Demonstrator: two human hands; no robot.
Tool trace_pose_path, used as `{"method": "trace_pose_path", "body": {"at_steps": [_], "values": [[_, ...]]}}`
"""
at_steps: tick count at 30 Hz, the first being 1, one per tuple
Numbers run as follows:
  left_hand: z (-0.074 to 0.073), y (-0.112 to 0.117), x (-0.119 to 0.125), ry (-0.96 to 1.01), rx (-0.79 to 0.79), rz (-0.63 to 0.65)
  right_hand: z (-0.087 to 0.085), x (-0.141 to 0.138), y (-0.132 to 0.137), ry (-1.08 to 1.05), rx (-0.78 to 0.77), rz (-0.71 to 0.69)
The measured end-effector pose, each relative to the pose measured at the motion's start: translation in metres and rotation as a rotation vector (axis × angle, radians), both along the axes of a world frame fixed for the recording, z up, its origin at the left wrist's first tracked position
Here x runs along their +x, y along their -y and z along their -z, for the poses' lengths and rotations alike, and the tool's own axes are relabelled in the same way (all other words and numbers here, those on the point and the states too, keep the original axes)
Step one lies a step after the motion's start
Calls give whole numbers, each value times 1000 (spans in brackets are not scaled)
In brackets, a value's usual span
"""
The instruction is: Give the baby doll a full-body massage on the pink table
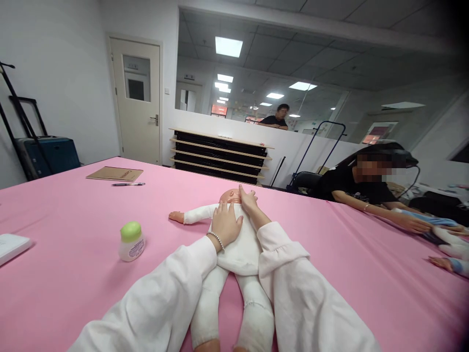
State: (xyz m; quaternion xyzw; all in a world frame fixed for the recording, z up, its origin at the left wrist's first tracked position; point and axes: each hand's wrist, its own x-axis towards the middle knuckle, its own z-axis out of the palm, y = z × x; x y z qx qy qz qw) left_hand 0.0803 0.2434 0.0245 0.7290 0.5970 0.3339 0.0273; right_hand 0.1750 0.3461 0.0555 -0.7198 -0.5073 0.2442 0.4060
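A baby doll (238, 252) in a white bodysuit lies on its back on the pink table (73, 274), head away from me. My left hand (225, 225), with a bead bracelet at the wrist, rests flat on the doll's chest, fingers together. My right hand (249, 201) lies against the doll's head and neck, fingers stretched out. Both my arms are in white sleeves. The doll's right arm (185, 216) sticks out to the left.
A small white bottle with a green cap (131, 241) stands left of the doll. A brown notebook (115, 173) and pen (128, 184) lie farther back. A white object (10, 246) is at the left edge. Another person (370, 188) leans on the table at right with another doll (445, 239).
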Motion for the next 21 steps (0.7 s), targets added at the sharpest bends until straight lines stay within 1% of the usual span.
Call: {"method": "trace_pose_path", "body": {"at_steps": [1, 3, 5, 6, 7, 8, 10, 12, 13, 14, 15, 16, 18, 20, 21], "values": [[-4, 3, -3, 12, -6, 17, -5, 0, 8, 17, 56, -8], [-12, 15, -12, 30, -6, 51, -15, 2, 33, 47, 242, -100], [-17, 35, -28, 19, 29, 78, -21, 5, 70, 10, 382, -271], [-18, 48, -39, -1, 67, 78, -23, 6, 91, -42, 400, -389], [-16, 60, -52, -32, 124, 72, -24, 6, 114, -102, 376, -516], [-12, 73, -67, -65, 206, 52, -25, 5, 136, -158, 319, -626], [0, 96, -103, -104, 411, -53, -28, -3, 176, -325, 147, -755], [17, 111, -139, -91, 582, -183, -29, -17, 204, -619, -106, -905], [26, 115, -156, -73, 620, -241, -28, -25, 213, -785, -251, -969], [34, 116, -170, -49, 610, -280, -27, -34, 218, -937, -391, -1008], [42, 116, -182, -14, 563, -311, -24, -43, 221, -1064, -505, -1014], [49, 114, -191, 32, 502, -325, -20, -51, 223, -1157, -581, -990], [56, 110, -197, 136, 368, -328, -9, -65, 223, -1257, -632, -891], [56, 108, -191, 213, 294, -296, 3, -74, 223, -1298, -633, -811], [53, 109, -184, 222, 290, -258, 9, -76, 223, -1308, -639, -788]]}}
